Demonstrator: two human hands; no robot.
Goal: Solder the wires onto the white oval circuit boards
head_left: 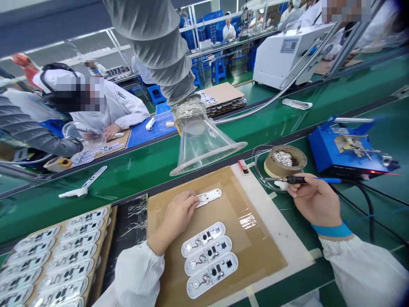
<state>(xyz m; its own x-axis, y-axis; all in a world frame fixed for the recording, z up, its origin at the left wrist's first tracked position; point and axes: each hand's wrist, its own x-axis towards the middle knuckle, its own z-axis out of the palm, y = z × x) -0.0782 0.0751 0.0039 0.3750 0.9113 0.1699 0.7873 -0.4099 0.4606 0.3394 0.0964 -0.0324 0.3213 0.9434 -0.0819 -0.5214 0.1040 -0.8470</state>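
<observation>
My right hand [315, 200] is closed around a soldering iron [297, 179], whose tip points left near a brown round pot [271, 166] of silvery solder scraps. Fine solder wire [259, 168] loops beside that pot. With bent fingers, my left hand [179, 215] grips the near end of a white oblong circuit board panel [211, 195] on the brown cardboard mat [255, 251]; its left end is hidden under the fingers. Closer to me lie three similar panels with wires and dark parts: the upper panel [204, 239], the middle panel [209, 255] and the lower panel [212, 275].
A board of several panels [72, 256] stands at left. Above the mat hangs a clear extraction hood [204, 147]. A blue solder-feed machine [345, 149] sits at right with cables. Across the green conveyor [128, 179] a co-worker [108, 102] works near a white machine [287, 55].
</observation>
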